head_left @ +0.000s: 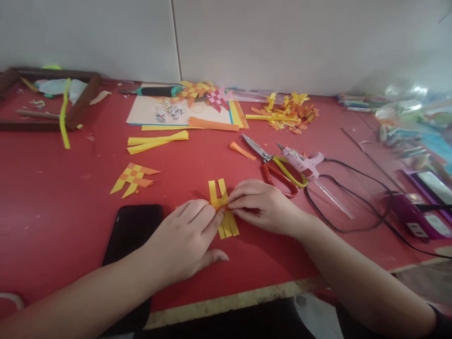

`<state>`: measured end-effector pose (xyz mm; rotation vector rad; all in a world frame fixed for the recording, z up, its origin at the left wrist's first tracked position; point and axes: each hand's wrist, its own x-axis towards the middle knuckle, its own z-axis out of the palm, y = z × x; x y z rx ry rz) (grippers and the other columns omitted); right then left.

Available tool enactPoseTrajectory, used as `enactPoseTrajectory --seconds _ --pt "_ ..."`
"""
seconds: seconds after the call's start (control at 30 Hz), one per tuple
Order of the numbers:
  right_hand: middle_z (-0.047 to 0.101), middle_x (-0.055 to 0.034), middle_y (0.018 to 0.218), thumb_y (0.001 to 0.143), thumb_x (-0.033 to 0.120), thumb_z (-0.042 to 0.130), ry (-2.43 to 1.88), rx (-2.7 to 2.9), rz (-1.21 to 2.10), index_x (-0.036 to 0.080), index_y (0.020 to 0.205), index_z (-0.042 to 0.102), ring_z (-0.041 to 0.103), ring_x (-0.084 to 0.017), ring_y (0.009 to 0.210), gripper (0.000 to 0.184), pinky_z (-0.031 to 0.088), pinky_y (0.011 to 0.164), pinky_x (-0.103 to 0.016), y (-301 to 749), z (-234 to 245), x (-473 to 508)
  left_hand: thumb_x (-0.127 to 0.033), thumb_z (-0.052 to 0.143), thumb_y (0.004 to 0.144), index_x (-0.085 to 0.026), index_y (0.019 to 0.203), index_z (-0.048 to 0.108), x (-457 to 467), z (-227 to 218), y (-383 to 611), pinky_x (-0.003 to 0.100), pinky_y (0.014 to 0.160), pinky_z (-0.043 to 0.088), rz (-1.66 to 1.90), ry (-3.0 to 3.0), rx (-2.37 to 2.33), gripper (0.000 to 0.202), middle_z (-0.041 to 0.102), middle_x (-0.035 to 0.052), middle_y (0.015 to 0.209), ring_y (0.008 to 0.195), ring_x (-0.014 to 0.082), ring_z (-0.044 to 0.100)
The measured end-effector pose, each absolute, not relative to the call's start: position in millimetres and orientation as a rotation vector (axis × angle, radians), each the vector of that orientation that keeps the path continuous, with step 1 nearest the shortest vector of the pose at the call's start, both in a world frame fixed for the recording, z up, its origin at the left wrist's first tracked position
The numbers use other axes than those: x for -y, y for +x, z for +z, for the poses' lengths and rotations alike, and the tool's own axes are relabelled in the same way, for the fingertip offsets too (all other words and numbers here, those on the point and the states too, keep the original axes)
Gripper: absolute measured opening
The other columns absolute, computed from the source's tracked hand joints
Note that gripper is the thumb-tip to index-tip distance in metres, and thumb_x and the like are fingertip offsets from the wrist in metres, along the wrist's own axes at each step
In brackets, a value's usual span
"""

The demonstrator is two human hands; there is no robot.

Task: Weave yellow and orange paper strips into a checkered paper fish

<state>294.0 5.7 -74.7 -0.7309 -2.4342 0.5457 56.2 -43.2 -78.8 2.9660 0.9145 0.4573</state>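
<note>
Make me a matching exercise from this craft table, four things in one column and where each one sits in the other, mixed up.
Things:
1. scissors
2. glue gun
3. phone
4. woven paper fish

Places:
A. lying alone on the table, left of the hands
B. under the left hand's wrist
C. just beyond the right hand
D. right of the scissors, cable trailing

Pairs: 1-C, 2-D, 3-B, 4-A
</note>
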Motion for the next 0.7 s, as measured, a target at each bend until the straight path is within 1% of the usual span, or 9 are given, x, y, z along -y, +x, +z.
enactPoseTrajectory --seconds 0.1,0.2,0.4,0.57,0.7 --pt "0.075 -0.0048 0.094 0.09 0.015 0.061 -0.709 2.439 0.539 0.02 0.093 0.073 0.068 -0.017 0.089 0.014 0.057 0.083 -0.036 294.6 -74.7 -6.4 -0.06 0.033 0.097 0.0 0.122 0.065 43.9 -79.6 56.1 0.048 0.086 0.049 0.457 2.969 -0.921 0.072 0.066 0.0201 0.107 0.098 0.034 0.056" --pt "0.074 -0.0057 0.094 0.09 0.015 0.061 -0.7 2.45 0.532 0.019 0.093 0.073 0.068 -0.018 0.089 0.013 0.057 0.082 -0.036 295.0 -74.1 -6.2 -0.058 0.036 0.097 0.001 0.121 0.065 43.6 -79.9 56.1 0.047 0.089 0.047 0.475 2.987 -0.891 0.069 0.065 0.0208 0.116 0.101 0.0337 0.056" --pt "0.074 -0.0057 0.093 0.09 0.016 0.062 -0.706 2.439 0.535 0.019 0.091 0.073 0.068 -0.017 0.088 0.012 0.057 0.081 -0.035 294.9 -74.0 -5.4 -0.05 0.045 0.097 0.0 0.119 0.065 44.1 -80.1 57.9 0.046 0.087 0.049 0.529 2.989 -0.844 0.058 0.069 0.0189 0.109 0.096 0.0324 0.06" --pt "0.074 -0.0062 0.093 0.09 0.018 0.063 -0.695 2.44 0.546 0.018 0.091 0.073 0.067 -0.017 0.088 0.011 0.056 0.079 -0.034 295.3 -74.9 -5.7 -0.047 0.038 0.101 0.001 0.116 0.066 45.4 -82.2 58.7 0.043 0.089 0.051 0.563 3.006 -0.843 0.058 0.07 0.0191 0.111 0.101 0.0316 0.063" --pt "0.074 -0.0062 0.093 0.091 0.018 0.062 -0.698 2.441 0.538 0.018 0.091 0.073 0.067 -0.017 0.088 0.012 0.056 0.081 -0.034 294.6 -74.5 -5.7 -0.049 0.035 0.101 0.0 0.116 0.067 45.3 -82.0 58.4 0.042 0.087 0.054 0.562 3.017 -0.853 0.061 0.071 0.0179 0.111 0.1 0.0314 0.065"
